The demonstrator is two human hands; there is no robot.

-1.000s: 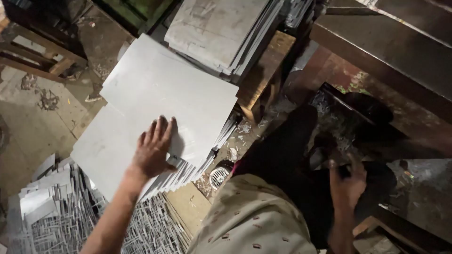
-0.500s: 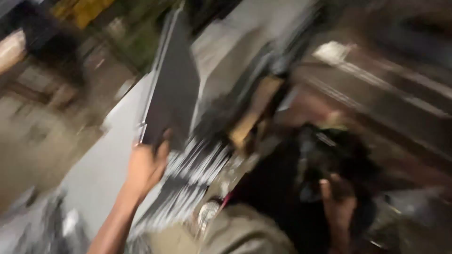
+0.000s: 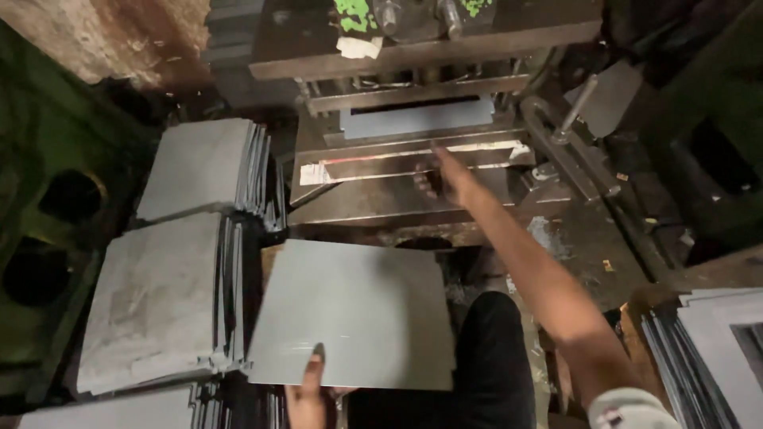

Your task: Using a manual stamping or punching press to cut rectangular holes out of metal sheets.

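My left hand (image 3: 308, 389) is at the bottom of the view, thumb on top of the near edge of a flat grey metal sheet (image 3: 358, 310). It holds the sheet level in front of a press machine (image 3: 413, 56). My right hand (image 3: 435, 179) reaches forward with the arm stretched out. It rests on a shiny metal strip (image 3: 358, 165) lying in the press opening, below the dark die plate (image 3: 417, 119). Its fingers curl at the strip's edge, and the grip itself is hidden.
Two stacks of grey sheets stand at the left, one far (image 3: 203, 167) and one near (image 3: 159, 302). A stack of cut-out frames (image 3: 707, 349) lies at the lower right. A lever with a flat paddle (image 3: 592, 99) sticks out right of the press. My dark trouser leg (image 3: 493, 365) is below.
The view swung from the sheet stack to the press. My left hand lifted one sheet off the stack and now holds it flat; my right hand moved from my lap into the press.
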